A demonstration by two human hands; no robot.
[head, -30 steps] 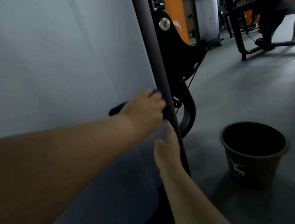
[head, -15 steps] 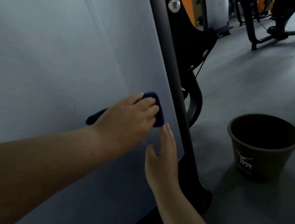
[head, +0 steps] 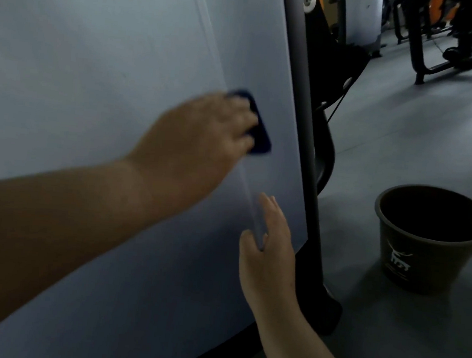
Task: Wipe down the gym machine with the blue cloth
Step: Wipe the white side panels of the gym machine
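The left hand [head: 201,138] presses the blue cloth [head: 257,129] flat against the gym machine's pale panel [head: 97,52], fingers blurred so their curl cannot be told; just right of the cloth runs a dark upright post [head: 301,99]; below it the right hand [head: 271,250] lies open on the panel; farther right stands 1 dark bucket [head: 429,238]; only the cloth's dark-blue edge shows past the fingers.
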